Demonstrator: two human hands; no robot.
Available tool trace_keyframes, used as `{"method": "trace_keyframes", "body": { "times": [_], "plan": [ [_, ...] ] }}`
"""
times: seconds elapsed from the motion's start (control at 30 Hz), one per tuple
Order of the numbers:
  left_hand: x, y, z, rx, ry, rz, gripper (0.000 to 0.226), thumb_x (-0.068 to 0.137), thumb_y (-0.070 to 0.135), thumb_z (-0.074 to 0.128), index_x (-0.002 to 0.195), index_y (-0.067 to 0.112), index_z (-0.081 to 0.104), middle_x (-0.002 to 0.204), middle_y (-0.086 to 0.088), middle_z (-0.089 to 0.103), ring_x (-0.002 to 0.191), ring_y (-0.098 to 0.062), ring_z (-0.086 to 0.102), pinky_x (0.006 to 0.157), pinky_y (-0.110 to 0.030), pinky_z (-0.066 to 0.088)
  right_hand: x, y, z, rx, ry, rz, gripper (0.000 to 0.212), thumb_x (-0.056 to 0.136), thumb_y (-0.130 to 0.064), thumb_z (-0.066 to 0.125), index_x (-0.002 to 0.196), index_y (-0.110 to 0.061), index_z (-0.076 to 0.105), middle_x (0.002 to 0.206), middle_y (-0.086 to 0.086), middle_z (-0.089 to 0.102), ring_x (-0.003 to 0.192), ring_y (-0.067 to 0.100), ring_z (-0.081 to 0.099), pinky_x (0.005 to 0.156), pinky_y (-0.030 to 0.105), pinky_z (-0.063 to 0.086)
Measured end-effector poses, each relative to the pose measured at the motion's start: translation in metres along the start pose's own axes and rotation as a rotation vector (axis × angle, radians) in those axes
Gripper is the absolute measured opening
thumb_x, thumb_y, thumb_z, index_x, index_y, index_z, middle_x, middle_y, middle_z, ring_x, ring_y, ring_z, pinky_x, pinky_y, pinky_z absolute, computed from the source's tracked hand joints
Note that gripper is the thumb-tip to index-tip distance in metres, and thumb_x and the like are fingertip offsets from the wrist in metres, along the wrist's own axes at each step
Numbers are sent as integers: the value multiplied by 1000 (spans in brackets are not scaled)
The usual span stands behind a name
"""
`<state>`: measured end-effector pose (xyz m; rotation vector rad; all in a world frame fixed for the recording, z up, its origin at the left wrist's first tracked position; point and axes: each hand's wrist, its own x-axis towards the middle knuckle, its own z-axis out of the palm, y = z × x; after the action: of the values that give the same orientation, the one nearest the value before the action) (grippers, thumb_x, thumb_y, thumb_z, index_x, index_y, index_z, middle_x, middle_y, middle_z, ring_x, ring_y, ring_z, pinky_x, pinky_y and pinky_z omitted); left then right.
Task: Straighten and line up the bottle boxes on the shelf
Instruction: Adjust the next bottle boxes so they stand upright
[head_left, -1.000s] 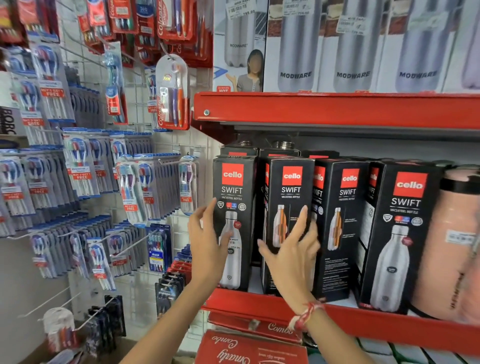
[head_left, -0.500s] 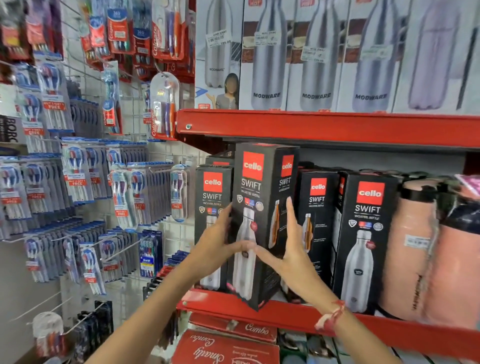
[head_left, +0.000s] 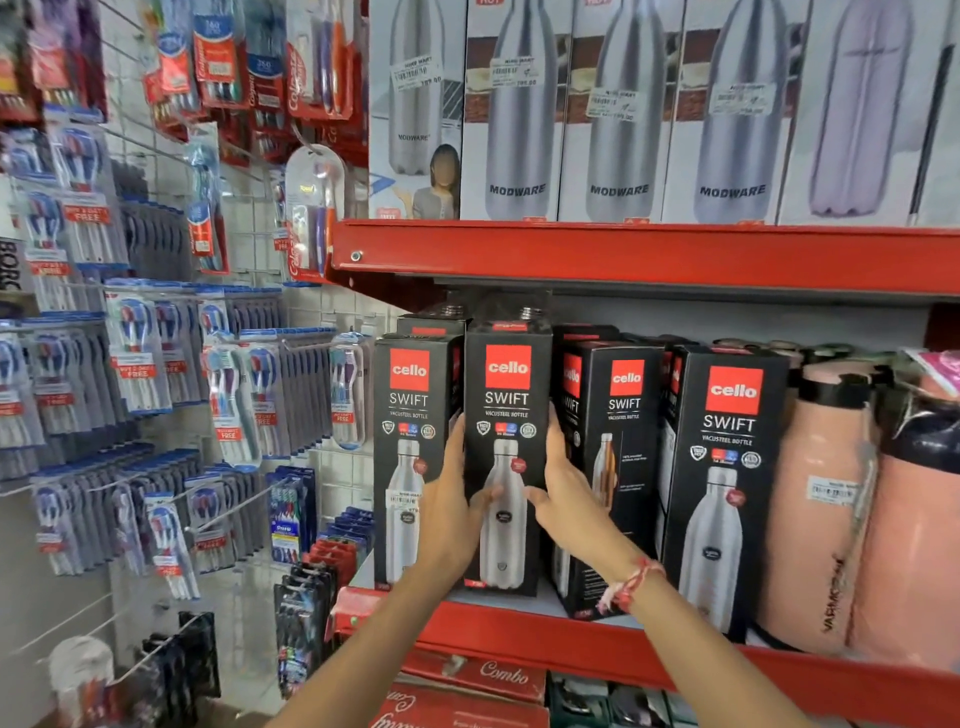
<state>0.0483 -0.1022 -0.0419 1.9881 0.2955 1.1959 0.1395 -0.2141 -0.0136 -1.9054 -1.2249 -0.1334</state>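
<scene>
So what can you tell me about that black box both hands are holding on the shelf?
The tall black cardboard Cello Swift box has a red logo square above a printed steel bottle. It stands upright, facing forward, second from the left on the red metal shelf. The left hand and right hand clasp its sides, thumbs on its front. The neighbouring box sits close on its left.

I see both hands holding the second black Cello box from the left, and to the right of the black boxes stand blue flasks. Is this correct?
Not quite: the flasks to the right of the black boxes are peach-pink, not blue, as the head view shows. The rest holds: the left hand and right hand grip the second black Cello box from the left.
</scene>
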Motion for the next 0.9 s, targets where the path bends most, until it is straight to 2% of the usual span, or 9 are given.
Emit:
{"method": "trace_keyframes", "body": {
  "times": [0.07,0.17,0.3,0.37,0.47,0.57,0.67,0.8,0.9],
  "plan": [
    [-2,-5,2,54,-2,-16,91,88,3,65,152,33,7,117,-18,69,97,-29,64,74,-20,44,-1,7,9,-30,24,-19,103,90,-1,51,136,-48,-28,156,3,26,136,17,36,100,21,29],
    [-3,-5,3,144,-20,27,93,89,2,63,151,36,2,133,-3,61,88,-11,64,66,-11,42,-4,12,15,-56,99,-6,98,90,-3,53,144,-41,-19,149,6,39,125,20,49,95,20,35],
    [0,-5,5,204,-18,-16,92,90,5,63,150,36,0,123,-13,66,85,-28,68,69,-34,50,-10,5,7,-119,460,-103,61,89,-5,55,145,-21,35,128,2,60,107,15,63,97,35,49],
    [0,-7,4,267,-13,-45,89,90,2,61,151,31,3,109,-18,70,79,-29,67,65,-37,50,-14,-1,-2,-158,689,-174,50,89,-8,56,136,-21,46,123,-3,58,102,13,62,90,31,52],
    [-4,-6,2,382,-4,-20,80,90,-3,56,151,23,12,93,-20,69,86,-30,68,57,-29,37,-18,-2,-12,-252,831,-85,61,85,-18,63,140,-15,36,135,7,43,121,21,41,100,23,31],
    [-8,4,-1,443,4,18,69,92,2,57,149,15,22,98,-22,67,87,-36,66,60,-38,47,-17,1,-11,-216,700,196,85,84,-29,64,149,-9,13,151,21,20,134,36,22,109,43,26],
    [-12,19,-8,491,35,60,56,95,11,55,145,10,32,122,-18,59,96,-36,64,74,-48,53,-18,2,-8,-88,565,398,98,84,-33,65,150,-20,-6,154,26,8,135,45,19,102,57,31],
    [-13,32,-17,445,27,129,40,93,7,58,132,6,50,121,-13,60,102,-29,63,82,-42,52,-23,-4,-12,-9,579,354,99,83,-22,69,150,-30,-4,148,29,15,129,45,23,98,63,33],
    [-11,38,-22,356,27,81,25,89,-1,61,113,5,64,100,-10,73,94,-23,68,84,-30,51,-32,-6,-20,57,590,259,102,81,-21,72,149,-35,-3,149,23,14,132,41,20,101,63,30]
  ]
}}
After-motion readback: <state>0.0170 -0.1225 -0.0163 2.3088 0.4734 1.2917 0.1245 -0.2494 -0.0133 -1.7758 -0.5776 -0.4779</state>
